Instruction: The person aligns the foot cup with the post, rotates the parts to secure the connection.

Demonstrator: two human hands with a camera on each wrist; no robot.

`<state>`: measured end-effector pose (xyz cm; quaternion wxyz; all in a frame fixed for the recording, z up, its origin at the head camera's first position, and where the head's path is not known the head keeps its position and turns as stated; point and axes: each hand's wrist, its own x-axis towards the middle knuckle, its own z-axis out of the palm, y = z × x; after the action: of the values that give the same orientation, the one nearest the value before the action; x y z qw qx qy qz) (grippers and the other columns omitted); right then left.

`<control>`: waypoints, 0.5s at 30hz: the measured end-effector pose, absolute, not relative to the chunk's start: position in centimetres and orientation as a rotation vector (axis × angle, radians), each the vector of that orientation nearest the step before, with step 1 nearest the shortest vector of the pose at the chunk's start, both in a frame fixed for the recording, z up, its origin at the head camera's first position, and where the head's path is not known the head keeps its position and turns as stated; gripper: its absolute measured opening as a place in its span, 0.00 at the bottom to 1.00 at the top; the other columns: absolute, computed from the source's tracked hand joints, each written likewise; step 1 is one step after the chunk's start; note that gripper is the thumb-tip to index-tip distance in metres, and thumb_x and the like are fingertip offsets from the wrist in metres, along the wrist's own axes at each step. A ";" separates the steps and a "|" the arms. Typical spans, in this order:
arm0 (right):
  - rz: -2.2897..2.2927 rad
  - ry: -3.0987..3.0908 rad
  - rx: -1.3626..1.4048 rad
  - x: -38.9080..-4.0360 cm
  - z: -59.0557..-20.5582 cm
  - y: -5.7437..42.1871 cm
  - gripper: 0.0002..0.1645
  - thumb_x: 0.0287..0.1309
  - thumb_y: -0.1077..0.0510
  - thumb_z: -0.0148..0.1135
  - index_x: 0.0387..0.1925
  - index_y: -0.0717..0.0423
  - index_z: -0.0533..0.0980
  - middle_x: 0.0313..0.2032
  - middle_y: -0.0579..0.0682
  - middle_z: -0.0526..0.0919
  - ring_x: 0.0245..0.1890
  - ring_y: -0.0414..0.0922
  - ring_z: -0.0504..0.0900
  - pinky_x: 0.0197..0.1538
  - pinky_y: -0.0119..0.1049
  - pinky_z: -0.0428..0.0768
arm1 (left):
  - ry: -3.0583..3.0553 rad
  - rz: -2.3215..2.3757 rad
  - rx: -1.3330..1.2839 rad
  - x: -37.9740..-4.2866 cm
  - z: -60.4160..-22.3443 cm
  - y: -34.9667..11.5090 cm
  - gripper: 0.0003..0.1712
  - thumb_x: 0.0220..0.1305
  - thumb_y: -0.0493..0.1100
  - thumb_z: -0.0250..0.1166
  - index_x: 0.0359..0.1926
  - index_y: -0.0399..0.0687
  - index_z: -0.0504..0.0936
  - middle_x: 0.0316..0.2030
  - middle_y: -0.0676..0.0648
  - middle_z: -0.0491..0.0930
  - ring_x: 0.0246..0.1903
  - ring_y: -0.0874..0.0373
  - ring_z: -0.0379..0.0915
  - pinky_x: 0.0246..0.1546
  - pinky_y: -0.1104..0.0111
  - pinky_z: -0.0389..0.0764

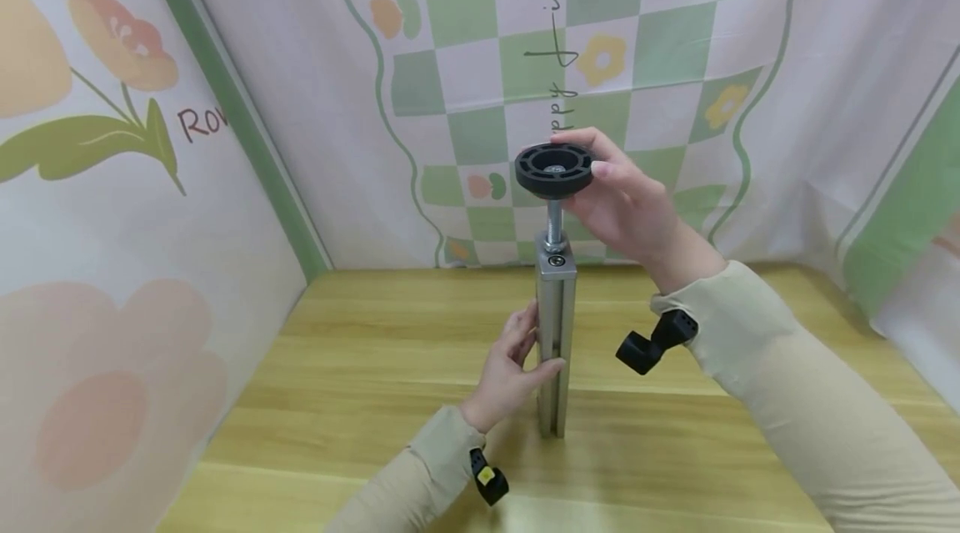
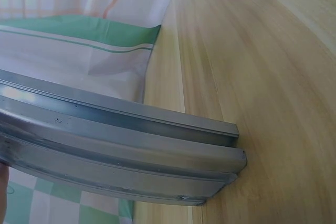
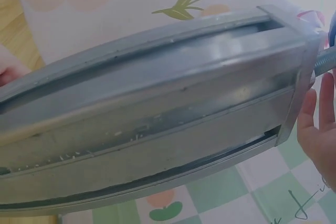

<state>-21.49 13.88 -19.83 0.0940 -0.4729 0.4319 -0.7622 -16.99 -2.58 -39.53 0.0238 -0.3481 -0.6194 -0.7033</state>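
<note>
A slotted aluminium profile [image 1: 550, 316] stands upright on the wooden table. From its end plate [image 1: 558, 269] rises a threaded rod [image 1: 554, 220], topped by a round black levelling foot [image 1: 551, 184] with its ribbed underside facing up. My right hand [image 1: 626, 203] holds the foot at its right edge, thumb and fingers around the rim. Lower down, my left hand [image 1: 506, 379] grips the profile from the left, thumb across its front. The left wrist view shows the profile's lower end [image 2: 220, 158] at the tabletop. In the right wrist view, fingers [image 3: 308, 108] show beside the rod [image 3: 325, 62].
The wooden table [image 1: 360, 349] reaches back to a printed curtain [image 1: 465, 66] with green and white checks. A flower-patterned curtain [image 1: 90, 216] lines the left side. Black wrist mounts [image 1: 637, 352] sit on both sleeves.
</note>
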 end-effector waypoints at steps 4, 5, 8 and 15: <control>-2.366 1.348 -1.382 -21.0 -19.9 14.0 0.16 0.60 0.61 0.57 0.50 0.54 0.70 0.53 0.54 0.74 0.53 0.45 0.75 0.59 0.33 0.73 | -1.876 -2.180 -1.103 -17.1 -39.6 -2.5 0.54 0.55 0.22 0.62 0.67 0.82 0.55 0.61 0.29 0.56 0.60 0.68 0.60 0.64 0.74 0.64; -2.393 1.377 -1.371 -20.8 -19.9 14.0 0.16 0.59 0.62 0.59 0.49 0.54 0.70 0.52 0.53 0.74 0.52 0.45 0.75 0.58 0.33 0.73 | -1.866 -2.181 -1.109 -17.1 -39.7 -2.4 0.54 0.55 0.22 0.62 0.66 0.83 0.55 0.61 0.28 0.56 0.59 0.68 0.60 0.64 0.74 0.64; -2.452 1.482 -1.348 -20.3 -19.8 13.8 0.15 0.58 0.66 0.58 0.47 0.53 0.70 0.49 0.52 0.77 0.49 0.43 0.77 0.57 0.32 0.74 | -1.852 -2.175 -1.125 -17.2 -39.7 -2.4 0.55 0.55 0.22 0.61 0.66 0.84 0.55 0.61 0.28 0.55 0.59 0.68 0.60 0.64 0.74 0.64; -2.559 1.827 -1.155 -18.9 -19.1 13.0 0.18 0.52 0.73 0.56 0.41 0.50 0.71 0.42 0.47 0.80 0.40 0.40 0.79 0.49 0.28 0.78 | -1.850 -2.157 -1.132 -17.2 -39.8 -2.5 0.56 0.55 0.21 0.61 0.67 0.83 0.54 0.61 0.29 0.56 0.60 0.67 0.60 0.65 0.69 0.64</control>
<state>-18.90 12.98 -19.12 -0.1037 -0.3430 0.5424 -0.7599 -17.24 -2.46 -39.80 0.0411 -0.3698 -0.6042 -0.7046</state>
